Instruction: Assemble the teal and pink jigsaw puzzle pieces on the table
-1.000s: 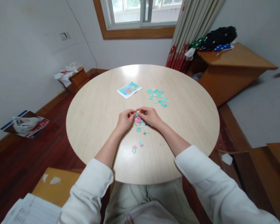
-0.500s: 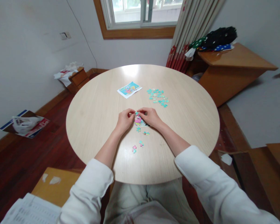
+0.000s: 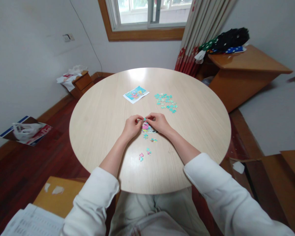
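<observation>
My left hand (image 3: 132,126) and my right hand (image 3: 158,122) meet at the middle of the round table (image 3: 100,114), fingers pinched together on a small teal puzzle piece (image 3: 145,119). Just below the fingertips lies a partly joined puzzle patch (image 3: 146,127) with pink in it, half hidden by both hands. A few loose pieces (image 3: 149,140) lie right behind my wrists, and two more loose pieces (image 3: 144,154) sit nearer to me. A heap of teal pieces (image 3: 166,102) rests farther out to the right. A picture card (image 3: 136,94) lies beyond my hands.
A wooden desk (image 3: 245,70) with dark cloth on it stands at the right by a curtain (image 3: 199,36). A cardboard box (image 3: 60,193) and printed sheets (image 3: 31,223) sit by my left knee. A bag on magazines (image 3: 26,130) lies on the floor at left.
Both hands stay together over the puzzle patch; the fingers have shifted only slightly around the small piece.
</observation>
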The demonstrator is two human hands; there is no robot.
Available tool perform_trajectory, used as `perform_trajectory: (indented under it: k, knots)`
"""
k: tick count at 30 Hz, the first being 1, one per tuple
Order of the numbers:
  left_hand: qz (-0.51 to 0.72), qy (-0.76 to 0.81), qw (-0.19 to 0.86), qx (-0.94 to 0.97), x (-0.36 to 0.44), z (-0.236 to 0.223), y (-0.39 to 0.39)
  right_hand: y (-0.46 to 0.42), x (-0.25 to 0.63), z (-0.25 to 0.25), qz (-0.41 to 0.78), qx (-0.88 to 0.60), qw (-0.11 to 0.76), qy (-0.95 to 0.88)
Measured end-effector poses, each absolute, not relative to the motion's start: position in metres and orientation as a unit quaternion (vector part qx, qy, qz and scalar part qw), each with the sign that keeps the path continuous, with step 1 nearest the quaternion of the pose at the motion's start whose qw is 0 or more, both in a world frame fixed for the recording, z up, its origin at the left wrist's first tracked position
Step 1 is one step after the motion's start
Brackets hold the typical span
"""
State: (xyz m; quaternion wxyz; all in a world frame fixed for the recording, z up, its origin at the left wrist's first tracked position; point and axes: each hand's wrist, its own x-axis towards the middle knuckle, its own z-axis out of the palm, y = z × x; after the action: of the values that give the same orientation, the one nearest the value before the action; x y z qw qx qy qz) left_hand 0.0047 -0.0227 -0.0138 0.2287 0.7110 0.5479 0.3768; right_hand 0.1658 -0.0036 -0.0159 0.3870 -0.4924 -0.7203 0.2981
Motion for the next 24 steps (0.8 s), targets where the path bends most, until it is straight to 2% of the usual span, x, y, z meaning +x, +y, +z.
perform_trajectory:
  k: [24]
  knots:
    - [0.370, 0.552, 0.239, 0.708, 0.0060, -0.0106, -0.0241, -0.0030, 0.1644, -0.0169, 0.304, -0.497, 0.383, -0.717]
